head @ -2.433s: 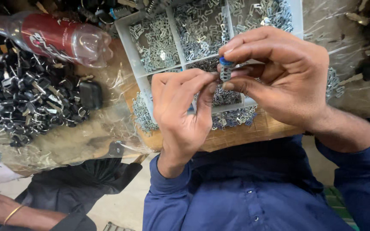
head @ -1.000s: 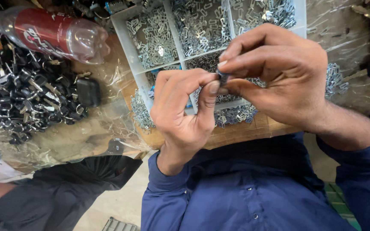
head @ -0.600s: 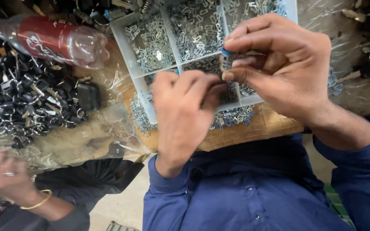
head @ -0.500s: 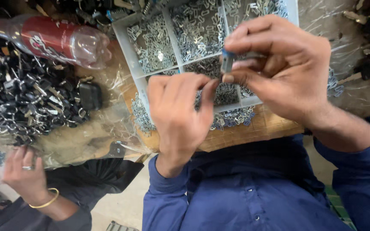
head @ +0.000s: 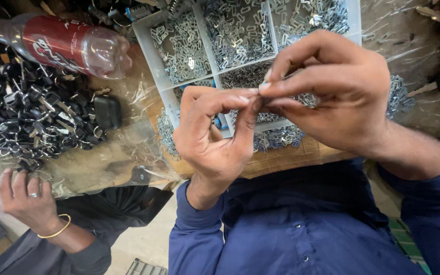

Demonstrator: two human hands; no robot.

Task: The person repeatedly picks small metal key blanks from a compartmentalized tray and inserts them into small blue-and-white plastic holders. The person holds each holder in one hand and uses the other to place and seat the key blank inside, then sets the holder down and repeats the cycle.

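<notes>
Two hands meet fingertip to fingertip above the tray (head: 154,48) of metal clips. The left hand (head: 212,135) pinches up from below; the right hand (head: 332,94) pinches from the right. Between both grips sits a small part (head: 262,102), almost hidden. The fitting looks midway, unfinished.

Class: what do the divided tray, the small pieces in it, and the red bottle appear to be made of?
Divided tray: probably plastic, with pale matte walls.
Small pieces: likely metal, with a silvery glint.
Red bottle: clear glossy plastic; red contents show through.
</notes>
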